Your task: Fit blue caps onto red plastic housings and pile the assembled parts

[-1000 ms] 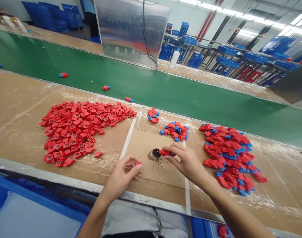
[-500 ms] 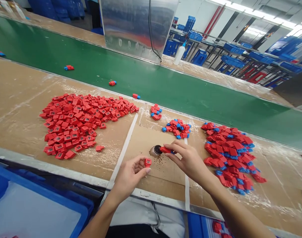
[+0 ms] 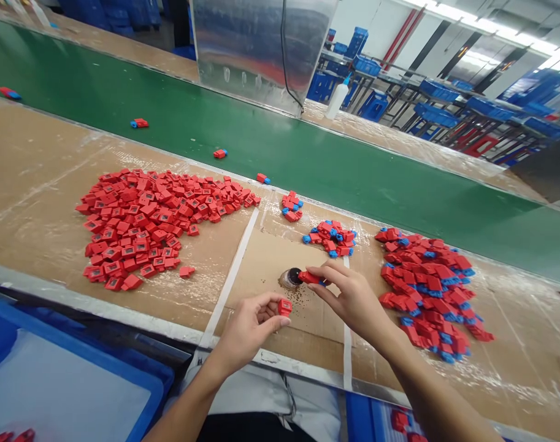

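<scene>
My left hand pinches a small red plastic piece between thumb and fingertips, just above the cardboard-covered bench. My right hand grips a red-and-blue piece and holds its end against a small dark round jar that stands on the cardboard. Dark specks lie scattered around the jar. A large heap of plain red pieces lies to the left. To the right is a heap of red pieces with blue caps.
Two small clusters of red-and-blue pieces lie beyond the jar. A green conveyor belt carries a few single pieces behind the bench. A blue bin sits below the bench edge at left. A metal housing stands behind the belt.
My left hand has moved right toward the jar, turning the red piece up in its fingertips. My right hand stays at the jar. The pieces on the belt have shifted slightly in view.
</scene>
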`<state>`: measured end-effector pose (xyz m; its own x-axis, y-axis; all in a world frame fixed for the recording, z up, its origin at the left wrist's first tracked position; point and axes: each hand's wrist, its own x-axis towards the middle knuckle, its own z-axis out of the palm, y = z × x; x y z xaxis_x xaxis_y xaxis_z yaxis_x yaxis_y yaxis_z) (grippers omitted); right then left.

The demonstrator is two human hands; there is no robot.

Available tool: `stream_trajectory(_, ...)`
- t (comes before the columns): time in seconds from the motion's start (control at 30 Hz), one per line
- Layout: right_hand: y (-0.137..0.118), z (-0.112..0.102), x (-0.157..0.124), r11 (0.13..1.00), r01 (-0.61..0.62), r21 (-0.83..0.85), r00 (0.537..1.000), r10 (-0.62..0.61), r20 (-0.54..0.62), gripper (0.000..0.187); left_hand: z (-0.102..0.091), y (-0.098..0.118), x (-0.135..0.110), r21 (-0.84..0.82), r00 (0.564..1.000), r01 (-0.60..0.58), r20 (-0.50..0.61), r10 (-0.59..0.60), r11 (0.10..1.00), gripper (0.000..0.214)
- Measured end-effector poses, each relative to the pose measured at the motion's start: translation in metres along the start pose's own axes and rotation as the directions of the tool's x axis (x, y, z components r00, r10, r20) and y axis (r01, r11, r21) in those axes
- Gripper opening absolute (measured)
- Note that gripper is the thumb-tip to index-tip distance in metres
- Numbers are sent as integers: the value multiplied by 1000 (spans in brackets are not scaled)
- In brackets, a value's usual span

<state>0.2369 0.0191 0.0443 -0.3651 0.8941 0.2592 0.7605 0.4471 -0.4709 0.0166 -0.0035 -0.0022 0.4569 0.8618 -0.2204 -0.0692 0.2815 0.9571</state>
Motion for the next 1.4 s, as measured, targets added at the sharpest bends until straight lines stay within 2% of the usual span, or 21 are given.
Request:
stream_trajectory(0.23, -5, -6, 4, 999, -7, 40, 1000, 8, -14, 19, 2, -3, 2, 17, 1000, -28, -4, 28, 999, 19)
stream_trajectory(0.37, -19, -7, -3, 985, -26, 168, 999, 29, -14, 19, -2, -5, 1, -32, 1000, -23, 15, 24, 999, 23)
stream_trajectory(0.53, -32, 4, -18, 951, -56, 303, 998, 52, 21, 21, -5, -8, 1, -55, 996, -49, 73, 53, 997, 25)
stream_trajectory(0.7, -33, 14, -28, 944, -85, 319, 996, 77, 36, 19, -5, -6, 0, -74, 992, -54, 112, 62, 996, 27)
stream_trajectory(0.9, -32, 17, -31, 941, -101, 322, 994, 84, 67, 18, -5, -3, -1, -67, 992, -45, 118, 53, 997, 26)
stream_trajectory(1.17, -39, 22, -36, 951, -77, 301, 991, 41, 126, 16, -6, -1, -2, 47, 990, 1, 143, -7, 999, 24)
stream_trajectory(1.4, -46, 28, -40, 987, -34, 160, 992, 13, 127, 18, -12, 0, -5, 304, 987, -92, 153, 47, 948, 20)
